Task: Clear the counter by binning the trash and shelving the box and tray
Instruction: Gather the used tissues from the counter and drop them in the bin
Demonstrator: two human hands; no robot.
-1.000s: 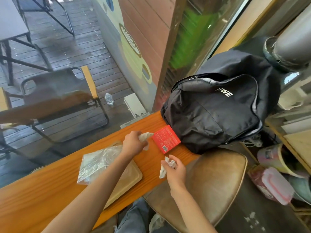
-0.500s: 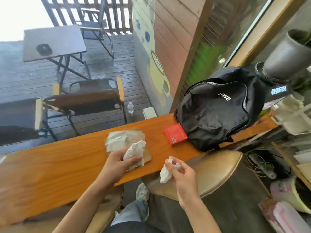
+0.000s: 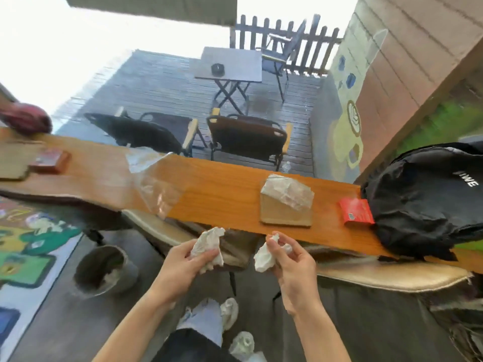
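Observation:
My left hand (image 3: 184, 265) grips a crumpled white tissue (image 3: 207, 248), held below the counter's near edge. My right hand (image 3: 290, 259) grips a second crumpled tissue (image 3: 264, 257) beside it. On the orange wooden counter (image 3: 222, 194) lies a flat wooden tray (image 3: 285, 215) with a clear plastic wrapper (image 3: 287, 190) on its far part. A red box (image 3: 356, 211) lies to the right of the tray, against a black backpack (image 3: 428, 199). A grey bin (image 3: 104, 269) stands on the floor, down to my left, with some white trash inside.
A clear plastic bag (image 3: 154, 176) lies on the counter to the left. Further left sit another red box (image 3: 51, 160) and a dark red object (image 3: 26, 121). Padded stools (image 3: 392, 275) stand under the counter. Chairs and a folding table (image 3: 232, 65) are out on the deck.
Both hands have drawn back off the counter with their tissues. The view has swung left, bringing the bin and the counter's left part into sight.

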